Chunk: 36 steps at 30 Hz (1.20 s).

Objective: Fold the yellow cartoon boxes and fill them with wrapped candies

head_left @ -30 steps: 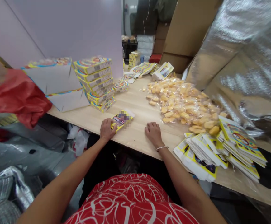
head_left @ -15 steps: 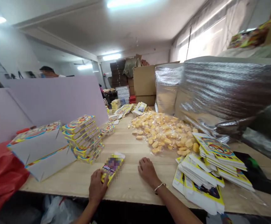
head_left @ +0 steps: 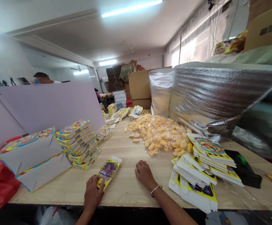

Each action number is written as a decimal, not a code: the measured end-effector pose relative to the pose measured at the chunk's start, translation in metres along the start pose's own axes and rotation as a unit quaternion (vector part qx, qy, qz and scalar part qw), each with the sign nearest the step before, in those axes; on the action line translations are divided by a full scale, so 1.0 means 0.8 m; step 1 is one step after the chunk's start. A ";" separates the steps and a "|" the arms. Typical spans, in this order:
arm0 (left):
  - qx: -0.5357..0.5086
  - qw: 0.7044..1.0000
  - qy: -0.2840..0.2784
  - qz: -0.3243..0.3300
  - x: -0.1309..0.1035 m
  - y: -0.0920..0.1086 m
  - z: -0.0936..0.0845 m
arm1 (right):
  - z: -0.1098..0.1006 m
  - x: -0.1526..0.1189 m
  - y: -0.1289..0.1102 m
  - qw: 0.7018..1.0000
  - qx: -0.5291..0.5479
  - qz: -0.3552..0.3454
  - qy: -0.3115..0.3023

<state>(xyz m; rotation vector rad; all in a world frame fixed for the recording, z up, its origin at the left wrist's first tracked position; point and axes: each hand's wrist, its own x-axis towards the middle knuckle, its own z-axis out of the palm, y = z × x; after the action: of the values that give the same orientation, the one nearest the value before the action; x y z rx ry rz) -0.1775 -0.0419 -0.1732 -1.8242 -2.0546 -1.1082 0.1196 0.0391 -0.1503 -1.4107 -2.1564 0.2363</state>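
My left hand [head_left: 93, 191] grips the near end of a small yellow card box [head_left: 108, 175], with thumb and fingers closed on its two sides. The box lies on the wooden table, printed face up, with a white flap standing out at its far end. My right hand [head_left: 145, 175], a bracelet at its wrist, rests on the tabletop with fingers loosely stretched out and nothing visible in them. Beyond it spreads a heap of yellow pieces in clear wrappers [head_left: 161, 132]. To its right lie stacked flat printed cartons [head_left: 197, 172].
Filled yellow boxes [head_left: 76, 140] stand piled at left, beside two larger white-sided cartons [head_left: 39, 156]. A silvery foil-lined bag [head_left: 206, 97] rises at the back right. A black object [head_left: 244, 168] sits behind the flat cartons. A person [head_left: 42, 78] is behind the lilac partition [head_left: 53, 103].
The camera view has turned slightly to the right and up, so the scene shifts left. Both hands and the box keep nearly the same places on the table.
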 end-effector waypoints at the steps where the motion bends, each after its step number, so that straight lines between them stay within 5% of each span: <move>1: -0.001 1.000 0.000 0.002 0.000 0.001 0.000 | 0.000 0.000 0.000 1.000 0.001 0.000 0.002; 16: 0.001 0.999 -0.018 -0.031 0.001 0.015 -0.004 | 0.006 0.005 0.007 0.999 -0.003 -0.031 -0.011; 22: -0.010 0.995 -0.092 0.021 -0.001 0.016 -0.016 | 0.001 0.005 0.009 0.999 0.025 -0.020 -0.020; 26: -0.017 0.988 -0.139 0.064 0.034 0.021 -0.020 | -0.015 0.024 0.019 0.993 0.079 0.003 -0.091; 30: -0.021 0.985 -0.148 0.090 0.104 0.046 0.024 | -0.025 0.057 0.042 0.991 0.079 0.024 -0.106; 36: -0.006 0.982 -0.175 0.077 0.197 0.089 0.170 | 0.000 0.071 0.068 0.997 0.042 0.007 -0.061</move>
<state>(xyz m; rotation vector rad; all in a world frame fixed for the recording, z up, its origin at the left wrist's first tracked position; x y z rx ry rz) -0.1037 0.1641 -0.1494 -2.2754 -2.0350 -0.8095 0.1457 0.1131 -0.1536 -1.3975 -2.2075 0.4228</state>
